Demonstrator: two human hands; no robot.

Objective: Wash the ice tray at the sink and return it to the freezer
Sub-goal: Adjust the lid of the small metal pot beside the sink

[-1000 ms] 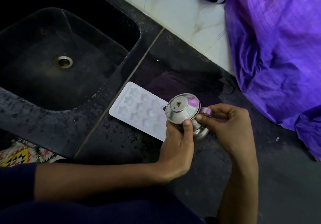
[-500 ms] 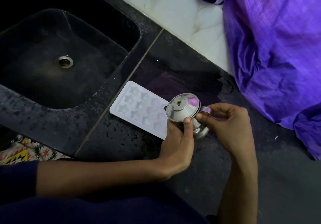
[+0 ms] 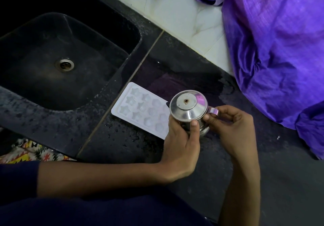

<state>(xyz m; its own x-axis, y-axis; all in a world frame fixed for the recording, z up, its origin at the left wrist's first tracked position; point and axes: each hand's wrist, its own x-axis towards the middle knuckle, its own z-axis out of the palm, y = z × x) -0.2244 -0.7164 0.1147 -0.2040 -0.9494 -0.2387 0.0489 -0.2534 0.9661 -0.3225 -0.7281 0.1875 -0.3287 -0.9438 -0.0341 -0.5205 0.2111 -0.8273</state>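
A: Head view, compared with a second back: almost nothing shifted. Small lidded stainless-steel pot (image 3: 188, 110) still held above the dark speckled stone counter (image 3: 122, 143); left hand (image 3: 182, 143) wrapped round its body, thumb up the front; right hand (image 3: 231, 129) pinching the flat handle. Lid still on.

B: And the white plastic ice tray with star and round moulds (image 3: 140, 108)?

A: Flat on the counter, mould side up, just right of the black stone sink (image 3: 112, 92), partly hidden behind the pot. Untouched by either hand. Hard to tell whether cells hold water.

B: Meaning for the task?

A: Probably a pause on a side item; no way of telling whether washing is done; freezer not in view.

B: Surfaces?

A: Pot polished, conical lid with centre rivet, purple reflections. Counter wet, beaded droplets near tray. Sink matte, steel drain. Crumpled purple cloth (image 3: 273, 54) over pale tiled ledge.
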